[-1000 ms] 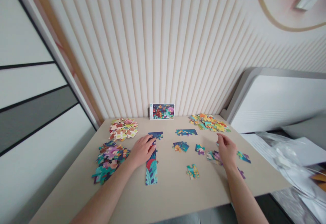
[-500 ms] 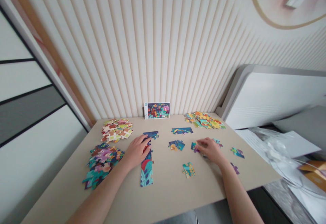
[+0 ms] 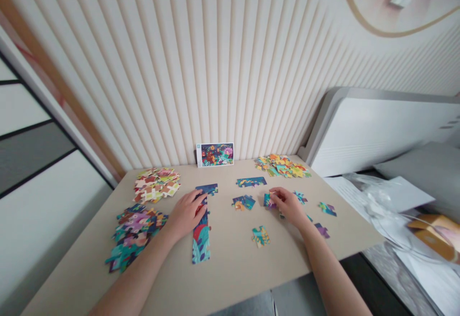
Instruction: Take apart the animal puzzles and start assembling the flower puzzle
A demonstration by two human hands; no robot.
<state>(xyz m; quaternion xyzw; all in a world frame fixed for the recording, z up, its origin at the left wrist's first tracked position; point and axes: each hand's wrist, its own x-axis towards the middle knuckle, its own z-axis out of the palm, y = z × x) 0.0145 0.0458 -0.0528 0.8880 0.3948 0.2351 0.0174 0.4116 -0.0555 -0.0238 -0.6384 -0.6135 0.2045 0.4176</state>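
My left hand [image 3: 186, 215] lies flat with fingers extended over a joined puzzle strip [image 3: 201, 244], partly covering its upper half. The strip turns a corner at the top into a short dark blue section [image 3: 212, 189]. My right hand [image 3: 289, 206] is pinched at the edge of a blue and purple puzzle piece [image 3: 268, 201], on or just above the table; its fingertips hide part of it. Between the hands are a pair of blue and orange pieces [image 3: 244, 203], a teal and yellow piece [image 3: 260, 236] and a joined blue strip [image 3: 251, 182].
A picture card [image 3: 215, 155] leans against the ribbed wall. Heaps of pieces lie at the back left [image 3: 157, 184], front left [image 3: 136, 232] and back right [image 3: 282, 166]. Loose pieces, one purple [image 3: 322, 230], one green-blue [image 3: 327, 208], lie near the table's right edge.
The camera view has shifted slightly, so the whole scene sits a little further left. Both hands stay nearly in place, the right one still at the same puzzle piece.
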